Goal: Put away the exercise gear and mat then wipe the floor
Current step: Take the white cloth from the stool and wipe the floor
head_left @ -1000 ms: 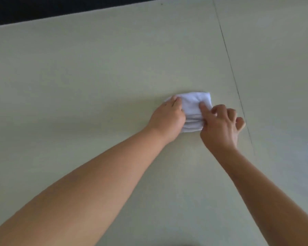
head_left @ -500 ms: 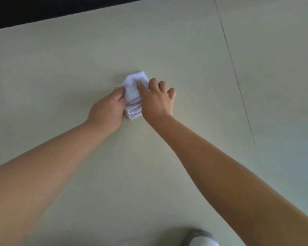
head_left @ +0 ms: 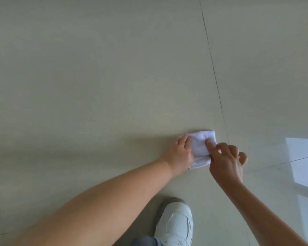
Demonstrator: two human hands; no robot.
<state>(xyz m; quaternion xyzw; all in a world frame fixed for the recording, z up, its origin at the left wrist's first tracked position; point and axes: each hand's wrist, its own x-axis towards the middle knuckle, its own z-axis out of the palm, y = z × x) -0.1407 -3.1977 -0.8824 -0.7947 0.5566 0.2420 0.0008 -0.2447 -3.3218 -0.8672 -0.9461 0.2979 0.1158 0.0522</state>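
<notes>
A folded white cloth [head_left: 200,148] lies flat on the pale tiled floor [head_left: 100,82], just left of a dark grout line [head_left: 214,71] that runs from the far edge of the view down toward the hands. Both hands are on it. The left hand [head_left: 180,156] covers the cloth's left side, its fingers curled over the cloth's far left edge and gripping it against the floor. The right hand [head_left: 225,161] is at the cloth's right side: its forefinger lies straight across the top of the cloth and presses down, while the other fingers are bent and lifted off the floor; whether the thumb pinches the cloth from beneath cannot be told. Both forearms are bare.

Near the bottom edge of the view, between the two arms, a white sneaker [head_left: 174,226] stands on the floor, with a bit of blue-grey trouser leg [head_left: 146,241] at its heel. No brand mark, label or writing can be read on the cloth, the shoe or the tiles. A bright window reflection [head_left: 302,160] shines on the tiles at the right edge, and a second grout line [head_left: 292,159] crosses it at a slant
</notes>
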